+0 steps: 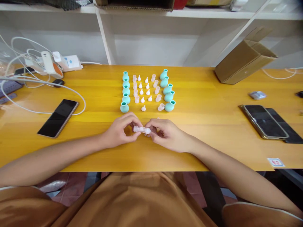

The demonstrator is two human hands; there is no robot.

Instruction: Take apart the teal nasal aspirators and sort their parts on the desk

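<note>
Between my two hands, above the front part of the table, is a small clear plastic piece with whitish ends (pixel 142 129). My left hand (pixel 123 128) pinches its left end with thumb and forefinger. From the other side, my right hand (pixel 169 134) closes its fingertips on the right end. Just beyond the hands stand turquoise rubber bulbs (pixel 126 98) in a left column and more turquoise bulbs (pixel 169 96) in a right one. Between them are translucent pinkish cups (pixel 137 99) and small white teardrop-shaped pieces (pixel 142 100), also in columns.
A phone (pixel 58 118) lies at left beside white cables and a power strip (pixel 72 62). At right are a cardboard box (pixel 245 61), a small grey packet (pixel 258 95), another phone (pixel 266 121) on a dark flat item, and a sticker (pixel 276 162). Shelving (pixel 153 47) backs the table.
</note>
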